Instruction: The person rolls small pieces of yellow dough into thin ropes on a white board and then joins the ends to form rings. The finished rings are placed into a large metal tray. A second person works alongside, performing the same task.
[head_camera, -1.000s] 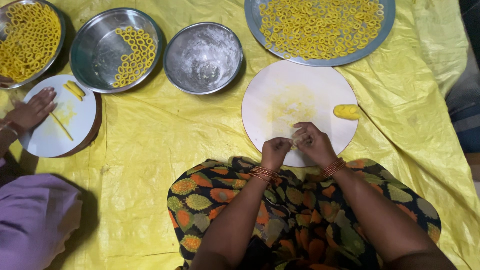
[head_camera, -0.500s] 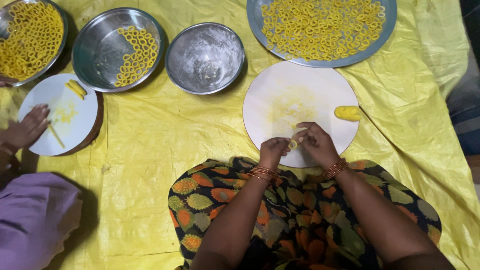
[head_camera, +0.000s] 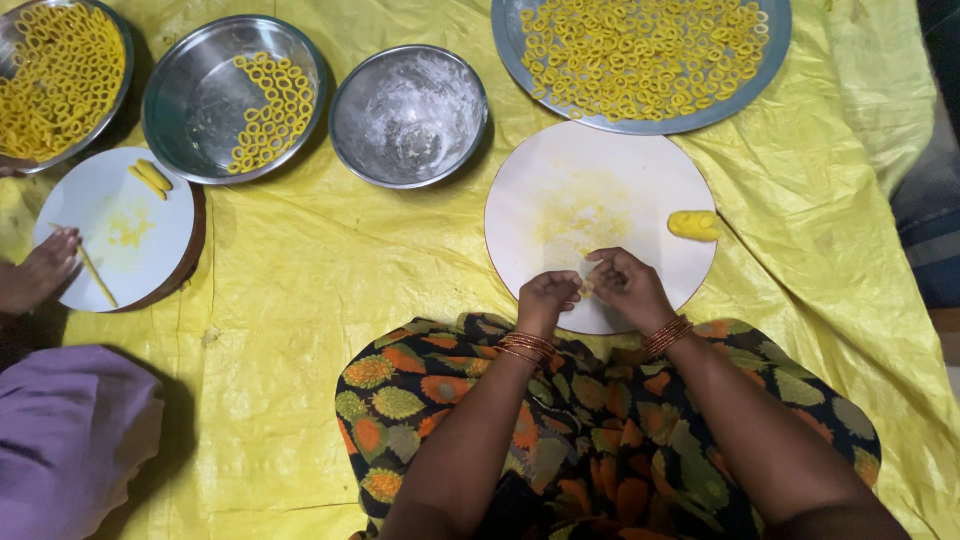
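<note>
My left hand and my right hand meet fingertip to fingertip over the near edge of a round white board. Between the fingers they pinch a small piece of yellow dough, mostly hidden by the fingers. A lump of yellow dough lies on the board's right side. A large steel tray with several yellow dough rings stands just beyond the board.
An empty floured steel bowl, a steel plate with a row of rings and another ring-filled plate line the back left. Another person's hand rolls a thin dough strip on a second white board. A yellow sheet covers the floor.
My hands stay at the board's near edge, working the small dough piece. The other person's hand has pulled back to the left edge of the second board.
</note>
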